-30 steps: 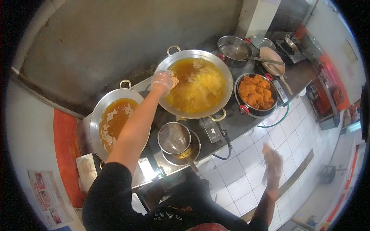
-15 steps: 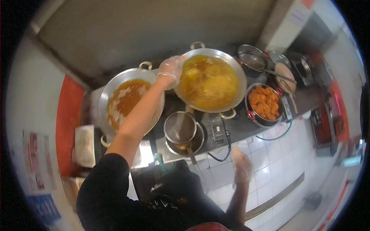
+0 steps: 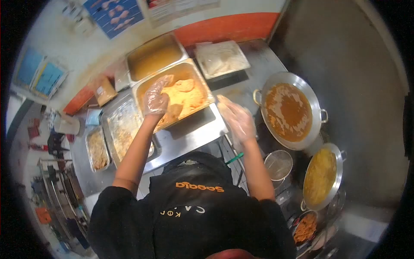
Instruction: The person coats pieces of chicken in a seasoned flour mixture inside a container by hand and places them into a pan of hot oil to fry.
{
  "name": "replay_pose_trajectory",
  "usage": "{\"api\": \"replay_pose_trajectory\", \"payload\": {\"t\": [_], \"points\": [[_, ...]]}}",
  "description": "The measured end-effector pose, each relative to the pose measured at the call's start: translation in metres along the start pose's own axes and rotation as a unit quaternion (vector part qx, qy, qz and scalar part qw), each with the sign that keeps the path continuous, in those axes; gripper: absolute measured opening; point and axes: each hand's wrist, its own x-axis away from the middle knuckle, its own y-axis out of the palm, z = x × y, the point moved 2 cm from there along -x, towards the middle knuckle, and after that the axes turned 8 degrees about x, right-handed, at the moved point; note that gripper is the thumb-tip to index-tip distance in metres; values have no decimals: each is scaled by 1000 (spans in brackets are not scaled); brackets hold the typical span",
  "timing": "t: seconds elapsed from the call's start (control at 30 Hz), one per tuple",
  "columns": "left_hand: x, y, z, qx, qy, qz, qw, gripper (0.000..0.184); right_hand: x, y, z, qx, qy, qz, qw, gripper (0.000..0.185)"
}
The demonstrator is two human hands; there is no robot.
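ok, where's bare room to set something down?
Two patches: grey counter between white-topped tray and brown-oil wok; strip between breading tub and table's near edge. Crowded left of the tub: flat tray, small tray close together.

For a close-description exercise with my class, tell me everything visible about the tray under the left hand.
The tray is deep, rectangular, open-topped and looks metal. It stands on the counter, holding orange-yellow powder and a rounded lump. The gloved left hand reaches inside; whether it touches the tray is unclear.
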Motion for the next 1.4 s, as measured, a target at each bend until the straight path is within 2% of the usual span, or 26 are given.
{"api": "replay_pose_trajectory", "payload": {"t": [0.07, 0.1, 0.17, 0.23, 0.3, 0.43, 0.47, 0.53, 0.57, 0.63, 0.7, 0.73, 0.77, 0.8, 0.83, 0.93, 1.0, 1.03, 1.1, 1.13, 1.17, 1.23, 1.27, 1.33, 1.37, 1.4], "points": [[25, -12, -73, -28, -127, 19, 991, 46, -67, 77, 20, 109, -81, -66, 989, 41], [32, -10, -90, -28, -133, 26, 990, 46, -96, 113, 26, 132, -101, -81, 983, 40], [41, 9, -109, -160, -285, -204, 923, 37, -154, 179, 37, 242, -97, -134, 956, 37], [42, 29, -106, -150, -327, -267, 894, 43, -186, 225, 47, 331, -76, -174, 924, 34], [46, 38, -91, -167, -302, -209, 915, 51, -198, 258, 57, 471, -26, -168, 865, 34], [32, 32, -116, -120, -311, -238, 912, 50, -208, 275, 61, 576, -93, -164, 795, 38], [29, 27, -119, -114, -310, -251, 910, 48, -214, 271, 60, 514, -22, -150, 844, 29], [40, 26, -122, -105, -314, -267, 905, 47, -221, 279, 75, 492, -12, -128, 861, 29], [41, 26, -121, -122, -309, -215, 918, 41, -229, 282, 81, 467, -4, -94, 879, 28], [37, 28, -121, -136, -300, -157, 931, 35, -233, 274, 70, 501, -41, -122, 856, 27], [39, 32, -122, -158, -286, -143, 934, 32, -215, 252, 57, 310, -26, -124, 942, 22], [42, 35, -124, -154, -289, -145, 934, 32, -216, 254, 80, 314, -25, -127, 941, 22], [45, 36, -126, -155, -279, -160, 934, 32, -211, 260, 107, 140, 68, -175, 972, 25], [43, 36, -130, -158, -265, -174, 935, 32, -211, 266, 128, -42, 157, -211, 964, 29], [35, 33, -130, -157, -262, -174, 936, 32, -215, 267, 129, -42, 156, -208, 965, 29], [23, 34, -149, -175, -307, -187, 916, 30, -214, 275, 122, 207, 114, -255, 938, 42], [28, 39, -184, -183, -255, -112, 943, 27, -208, 274, 98, 216, 84, -56, 971, 38], [29, 37, -189, -183, -254, -115, 943, 27, -207, 272, 82, 215, 86, -55, 971, 38], [23, 37, -197, -184, -262, -137, 937, 27, -213, 270, 53, 357, -15, -145, 923, 35], [27, 29, -190, -175, -194, -88, 961, 26, -214, 275, 54, 386, -92, -203, 895, 36], [27, 29, -194, -180, -188, -95, 961, 26, -216, 279, 61, 415, -158, -251, 860, 37], [23, 31, -199, -194, -190, -140, 952, 24, -203, 269, 67, 274, -171, -200, 925, 44], [35, 44, -230, -187, -95, -74, 975, 23, -200, 268, 74, 139, 46, -226, 963, 49], [11, 22, -174, -172, -192, -122, 958, 19, -203, 265, 78, 258, -17, -186, 948, 41], [12, 32, -182, -168, -180, -130, 961, 19, -213, 270, 83, 259, -7, -174, 950, 41], [17, 36, -205, -135, -158, -64, 976, 14, -224, 280, 92, 292, -7, -169, 941, 40]]}}
